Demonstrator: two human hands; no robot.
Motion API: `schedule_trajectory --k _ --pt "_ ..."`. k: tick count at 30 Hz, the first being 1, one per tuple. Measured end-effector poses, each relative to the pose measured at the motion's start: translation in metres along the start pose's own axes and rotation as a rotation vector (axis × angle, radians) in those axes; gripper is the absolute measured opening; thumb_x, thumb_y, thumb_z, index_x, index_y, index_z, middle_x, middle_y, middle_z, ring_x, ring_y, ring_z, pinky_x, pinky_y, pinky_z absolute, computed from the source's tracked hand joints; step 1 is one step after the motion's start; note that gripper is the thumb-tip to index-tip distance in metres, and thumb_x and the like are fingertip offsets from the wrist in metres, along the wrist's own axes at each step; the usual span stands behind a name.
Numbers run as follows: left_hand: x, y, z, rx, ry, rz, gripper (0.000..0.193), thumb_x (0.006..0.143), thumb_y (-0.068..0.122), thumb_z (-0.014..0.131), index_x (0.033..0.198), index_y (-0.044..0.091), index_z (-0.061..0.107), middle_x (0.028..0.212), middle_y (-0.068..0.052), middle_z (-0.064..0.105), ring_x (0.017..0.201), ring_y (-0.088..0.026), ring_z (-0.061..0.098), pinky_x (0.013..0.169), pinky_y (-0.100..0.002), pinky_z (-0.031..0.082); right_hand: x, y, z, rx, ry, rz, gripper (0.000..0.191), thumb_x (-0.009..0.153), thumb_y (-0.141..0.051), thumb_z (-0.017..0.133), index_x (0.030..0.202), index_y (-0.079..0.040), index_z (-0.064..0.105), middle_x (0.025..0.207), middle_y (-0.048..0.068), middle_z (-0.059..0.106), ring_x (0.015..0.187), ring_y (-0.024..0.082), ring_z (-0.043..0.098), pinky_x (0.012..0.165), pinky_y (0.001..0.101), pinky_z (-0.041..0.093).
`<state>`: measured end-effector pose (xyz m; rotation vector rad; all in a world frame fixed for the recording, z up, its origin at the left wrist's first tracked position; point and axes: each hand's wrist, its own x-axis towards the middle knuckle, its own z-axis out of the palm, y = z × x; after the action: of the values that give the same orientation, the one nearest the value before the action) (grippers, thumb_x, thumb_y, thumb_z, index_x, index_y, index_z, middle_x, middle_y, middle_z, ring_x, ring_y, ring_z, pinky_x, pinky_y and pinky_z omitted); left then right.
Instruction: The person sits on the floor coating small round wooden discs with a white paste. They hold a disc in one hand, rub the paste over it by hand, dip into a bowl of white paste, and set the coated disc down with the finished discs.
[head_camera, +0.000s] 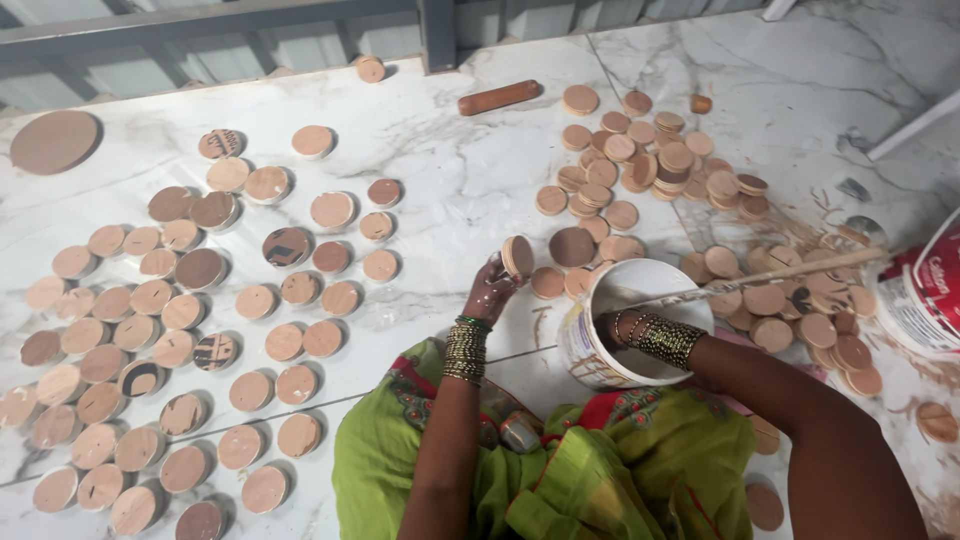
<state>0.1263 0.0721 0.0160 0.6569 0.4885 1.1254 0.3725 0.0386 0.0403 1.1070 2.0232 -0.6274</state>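
- On the marble floor (470, 180), we note round wooden discs (180, 330) spread flat at left and another heap (650, 165) piled at right.
- Our left hand (490, 290) pinches one disc (517, 256), tilted on edge.
- Our right hand (615, 325) sits inside the white bucket (590, 360); we cannot tell its grip.
- A stick (770, 275) lies across the rim.
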Motion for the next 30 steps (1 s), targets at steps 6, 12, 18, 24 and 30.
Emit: schedule_trajectory --k 6,12,18,24,30 --pt "0.001 -0.004 0.011 0.007 -0.022 -0.053 0.049 0.095 0.004 0.065 0.142 0.0 0.051 0.12 -0.006 0.066 0.103 -0.012 0.066 0.088 -0.028 0.057 -0.004 -0.008 -0.009 -0.039 -0.069 -0.018 0.016 0.078 -0.016 0.077 0.09 -0.006 0.08 0.083 0.01 0.078 0.071 0.023 0.073 0.067 0.0415 0.059" --pt "0.003 -0.004 0.016 0.048 -0.007 -0.047 0.04 0.1 0.01 0.067 0.136 -0.002 0.057 0.114 -0.004 0.068 0.098 -0.009 0.066 0.083 -0.026 0.057 -0.014 -0.007 -0.008 -0.023 -0.087 -0.026 0.019 0.083 -0.018 0.073 0.096 -0.004 0.076 0.084 0.011 0.077 0.073 0.024 0.075 0.068 0.0402 0.059" --pt "-0.006 0.006 0.019 0.337 -0.115 0.231 0.033 0.094 0.007 0.072 0.125 -0.002 0.065 0.115 -0.002 0.07 0.106 -0.01 0.065 0.093 -0.026 0.055 -0.041 0.024 -0.009 0.344 0.166 -0.048 0.023 0.092 -0.02 0.064 0.1 0.0 0.07 0.082 0.012 0.076 0.073 0.024 0.077 0.069 0.039 0.06" --pt "-0.02 0.012 0.025 0.625 0.043 0.353 0.031 0.088 0.006 0.081 0.117 0.0 0.069 0.104 -0.003 0.077 0.097 -0.008 0.068 0.088 -0.027 0.057 -0.088 0.062 0.004 1.082 0.697 0.089 0.018 0.094 -0.01 0.063 0.105 0.001 0.071 0.085 0.013 0.075 0.073 0.021 0.069 0.064 0.0359 0.056" --pt "-0.053 0.003 0.028 0.811 0.199 0.401 0.031 0.083 0.006 0.085 0.112 0.001 0.075 0.098 -0.004 0.079 0.088 -0.007 0.068 0.081 -0.027 0.059 -0.1 0.043 0.027 1.87 0.858 -0.412 0.021 0.091 -0.002 0.063 0.111 0.002 0.063 0.098 0.012 0.072 0.086 0.02 0.069 0.073 0.0333 0.056"
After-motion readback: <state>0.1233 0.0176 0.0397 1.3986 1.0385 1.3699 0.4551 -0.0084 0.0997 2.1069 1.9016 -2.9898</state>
